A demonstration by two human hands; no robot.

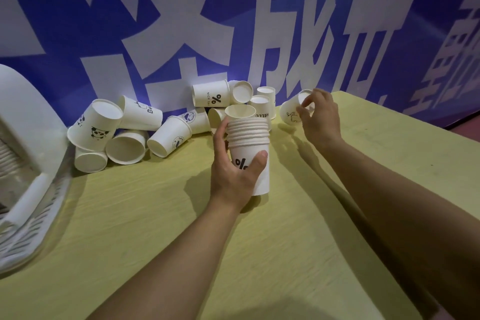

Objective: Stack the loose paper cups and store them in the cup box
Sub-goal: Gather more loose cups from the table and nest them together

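L hand point(235, 163) has its grip curled round the stack of cups point(249, 143), thumb across the front over a black % mark, fingers wrapped behind. Stack stands upright on the counter point(298, 228), approx mid-width, nearer the far edge; many rolled rims packed tight w/ one open white mouth on top, plain white wall below.

R hand point(320, 117) reaches further back, fingertips pinching the rim of a single cup point(292, 110) lying on its side near the far edge, small print on its wall, too faint to read.

Between the hands and along the far edge: loose cups point(166, 135) in a heap vs. the blue wall banner point(233, 21) w/ big white characters. All white paper; some on their sides, some upside down, some piled on others. Prints incl. a panda, "NICE DAY" w/ %, "HELLO", a round blue badge.

At the counter's left edge sits a white slatted basket point(31, 215), partly out of view.
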